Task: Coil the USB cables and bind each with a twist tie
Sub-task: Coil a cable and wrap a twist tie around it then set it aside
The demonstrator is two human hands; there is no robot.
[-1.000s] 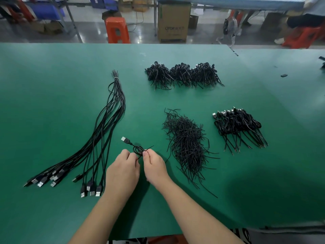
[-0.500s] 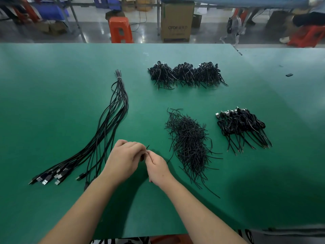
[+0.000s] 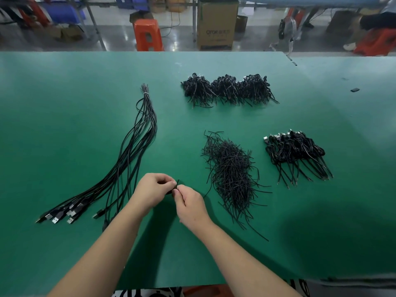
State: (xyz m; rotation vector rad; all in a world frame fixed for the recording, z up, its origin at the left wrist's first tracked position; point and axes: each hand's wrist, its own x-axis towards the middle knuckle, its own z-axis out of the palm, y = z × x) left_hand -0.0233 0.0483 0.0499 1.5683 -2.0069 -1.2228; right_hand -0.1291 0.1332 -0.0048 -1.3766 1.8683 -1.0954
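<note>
Both hands meet low over the green table (image 3: 64, 125), fingers curled: the left hand (image 3: 153, 190) is closed around a coiled USB cable that is almost wholly hidden inside its fist, and the right hand (image 3: 188, 202) pinches a black twist tie (image 3: 177, 183) whose short end sticks up between the two hands. Whether the tie is fully wound round the coil cannot be told. To the left lies a long bundle of uncoiled USB cables (image 3: 132, 159), bound at its far tip and fanned out with the plugs toward the near left. Just right of the hands sits a loose heap of twist ties (image 3: 231, 168). Further right lies a small pile of coiled, tied cables (image 3: 295, 153), and a larger row of finished coils (image 3: 229, 90) rests at the far side.
</note>
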